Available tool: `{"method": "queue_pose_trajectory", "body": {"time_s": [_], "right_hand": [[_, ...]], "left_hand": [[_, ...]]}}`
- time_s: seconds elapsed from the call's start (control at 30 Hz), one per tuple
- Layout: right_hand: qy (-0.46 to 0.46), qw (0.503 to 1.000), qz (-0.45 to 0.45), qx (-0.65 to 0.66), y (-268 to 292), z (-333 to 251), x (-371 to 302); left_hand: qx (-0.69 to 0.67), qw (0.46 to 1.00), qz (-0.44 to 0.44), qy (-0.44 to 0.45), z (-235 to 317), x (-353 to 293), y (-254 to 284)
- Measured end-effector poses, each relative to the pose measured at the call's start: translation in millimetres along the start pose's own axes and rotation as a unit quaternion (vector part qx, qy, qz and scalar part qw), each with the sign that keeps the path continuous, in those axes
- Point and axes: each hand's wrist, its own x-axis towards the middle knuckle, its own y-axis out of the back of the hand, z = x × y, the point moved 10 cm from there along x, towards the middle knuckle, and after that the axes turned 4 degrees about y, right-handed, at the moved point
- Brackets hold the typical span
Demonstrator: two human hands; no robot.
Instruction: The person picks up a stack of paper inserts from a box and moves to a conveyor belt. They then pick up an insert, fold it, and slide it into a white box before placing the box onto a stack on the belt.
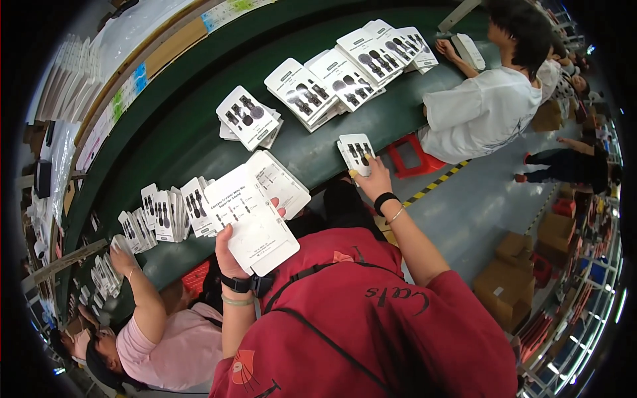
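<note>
The left hand [231,255] grasps a text-side pack [255,222], thumb on its near left edge and fingertips at its right edge. The right hand [374,178] grasps a picture-side pack [354,151] from its near end, thumb and fingers on opposite sides.

The green table [312,149] runs across the view beyond the body, from lower left to upper right. On it, in descending order of size:

- A group of overlapping picture-side stacks [345,79] lies beyond the right hand, and is nearer to that hand.
- A row of leaning packs [169,215] stands to the left of the text-side pack, on the left hand's side.
- A flat stack [292,180] lies just beyond and to the right of the text-side pack, which covers part of it in view. Contact between them cannot be confirmed.
- A short stack [247,118] lies farther out, directly beyond the text-side pack.

Reference relation: the picture-side pack is to the right of the text-side pack and farther from the body, with the flat stack between. The left hand is nearer to the flat stack. The text-side pack's long axis runs from upper left to lower right; the picture-side pack, seen foreshortened, slants similarly. The number of layers in each hand cannot be determined.
</note>
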Motion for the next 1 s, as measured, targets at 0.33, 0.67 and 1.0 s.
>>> {"method": "queue_pose_trajectory", "body": {"time_s": [0.33,0.67,1.0], "right_hand": [[0.008,0.985,0.0,-0.17,2.9,1.6,40.1],[0.012,0.983,-0.025,-0.181,-7.7,18.0,67.4],[0.009,0.982,-0.045,-0.182,-6.1,21.5,82.5]], "left_hand": [[-0.012,1.0,0.014,-0.002,-0.3,0.7,-4.7],[-0.019,0.999,0.03,-0.001,-2.5,3.7,-8.7],[-0.035,0.999,0.012,0.01,-1.1,18.6,-25.8]]}}
